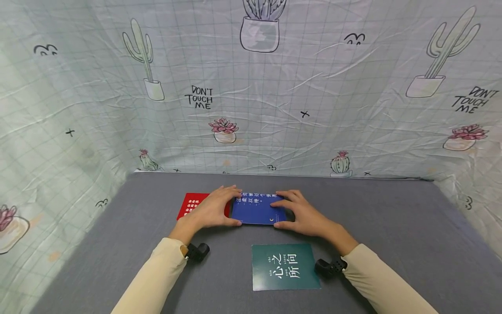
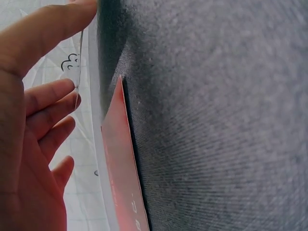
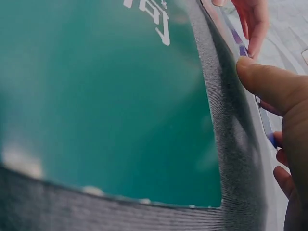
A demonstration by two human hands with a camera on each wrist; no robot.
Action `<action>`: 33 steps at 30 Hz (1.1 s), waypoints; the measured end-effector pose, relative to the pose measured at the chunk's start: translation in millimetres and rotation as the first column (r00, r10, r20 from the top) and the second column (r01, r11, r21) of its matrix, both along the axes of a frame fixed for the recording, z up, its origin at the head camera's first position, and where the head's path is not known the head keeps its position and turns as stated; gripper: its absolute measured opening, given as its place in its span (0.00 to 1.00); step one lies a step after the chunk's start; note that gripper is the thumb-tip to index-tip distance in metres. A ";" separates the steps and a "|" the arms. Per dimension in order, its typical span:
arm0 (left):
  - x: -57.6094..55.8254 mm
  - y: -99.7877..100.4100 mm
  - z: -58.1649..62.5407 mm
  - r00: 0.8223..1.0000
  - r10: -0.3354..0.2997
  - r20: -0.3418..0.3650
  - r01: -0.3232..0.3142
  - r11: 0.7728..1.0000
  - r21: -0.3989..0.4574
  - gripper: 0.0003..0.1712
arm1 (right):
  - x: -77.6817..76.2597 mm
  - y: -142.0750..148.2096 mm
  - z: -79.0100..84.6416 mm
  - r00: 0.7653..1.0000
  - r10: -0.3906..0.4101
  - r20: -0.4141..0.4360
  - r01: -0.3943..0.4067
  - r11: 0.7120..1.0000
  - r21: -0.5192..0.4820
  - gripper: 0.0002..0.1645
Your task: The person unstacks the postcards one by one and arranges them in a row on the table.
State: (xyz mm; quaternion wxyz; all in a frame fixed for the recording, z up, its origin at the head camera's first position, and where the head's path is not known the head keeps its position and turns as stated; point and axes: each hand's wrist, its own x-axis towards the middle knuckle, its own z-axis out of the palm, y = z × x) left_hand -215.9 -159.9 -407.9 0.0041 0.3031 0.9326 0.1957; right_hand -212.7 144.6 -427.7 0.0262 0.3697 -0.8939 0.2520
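A blue card [image 1: 255, 209] with white Chinese characters is held between both hands, raised a little over the grey table in the head view. My left hand [image 1: 213, 207] pinches its left end, thumb at the near edge and fingers at the far edge. At the right end my right hand [image 1: 303, 213] grips it the same way, one finger lying over its face. The left wrist view shows the card edge-on between the left thumb and fingers [image 2: 53, 98]. Partly behind the left hand lies a red card [image 1: 191, 203] with white writing.
A dark green card [image 1: 284, 267] with large white characters lies on the grey table [image 1: 219, 279], nearer the body than the hands. A pale cloth [image 1: 274, 131] printed with cacti hangs behind the table and along its sides.
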 end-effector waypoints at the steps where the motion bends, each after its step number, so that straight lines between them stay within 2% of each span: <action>1: 0.0 0.0 -0.2 1.000 0.003 0.003 -0.003 1.000 -0.004 0.43 | -0.6 -0.4 -0.6 1.000 0.000 0.004 0.000 1.000 0.006 0.34; 13: -3.9 -1.5 -8.4 0.998 0.035 0.050 -0.034 0.999 -0.022 0.43 | -5.1 -5.9 -1.8 1.000 0.005 0.020 -0.006 0.998 0.068 0.33; 33: -2.4 -3.8 -6.6 0.998 0.035 0.060 -0.032 0.998 -0.051 0.42 | -7.9 -7.7 -2.8 1.000 0.011 0.008 -0.012 0.995 0.096 0.34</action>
